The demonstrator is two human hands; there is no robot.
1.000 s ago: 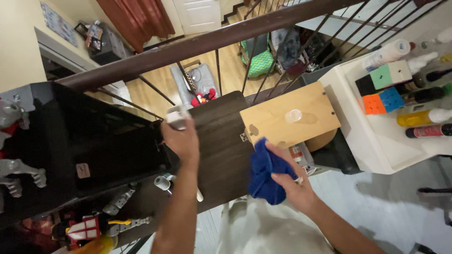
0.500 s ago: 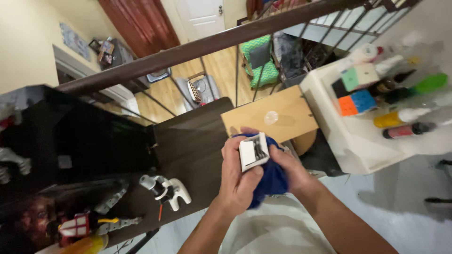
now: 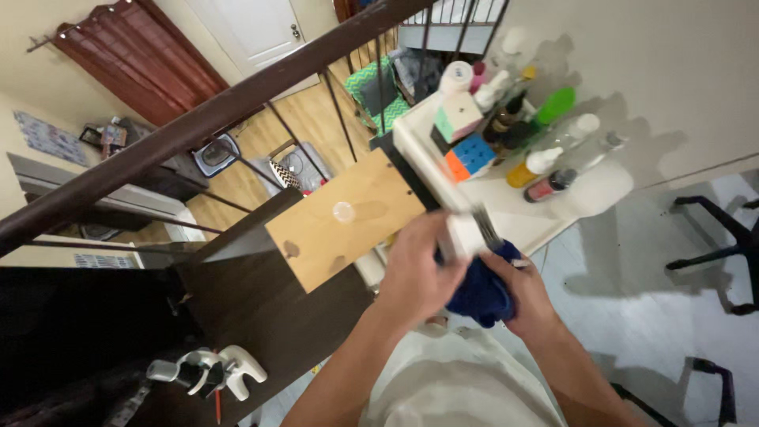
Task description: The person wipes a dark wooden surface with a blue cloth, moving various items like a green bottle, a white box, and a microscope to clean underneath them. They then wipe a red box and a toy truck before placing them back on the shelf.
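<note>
1. White shelf [image 3: 506, 217] at right: row of bottles lying or leaning, one green [image 3: 556, 105], one yellow with a white cap [image 3: 531, 168], one reddish with a dark cap [image 3: 549, 185], one clear [image 3: 581, 130].
2. Bottle labels too small to make out.
3. No signs or screens.

White box-shaped object [image 3: 466, 234]: small, pale, motion-blurred, with a dark ribbed or striped upper right end; fine detail cannot be resolved. It is tilted and held just right of the light wooden board [image 3: 348, 217]. Blue cloth [image 3: 484, 286]: dark blue, bunched, directly below the object, touching it.
</note>
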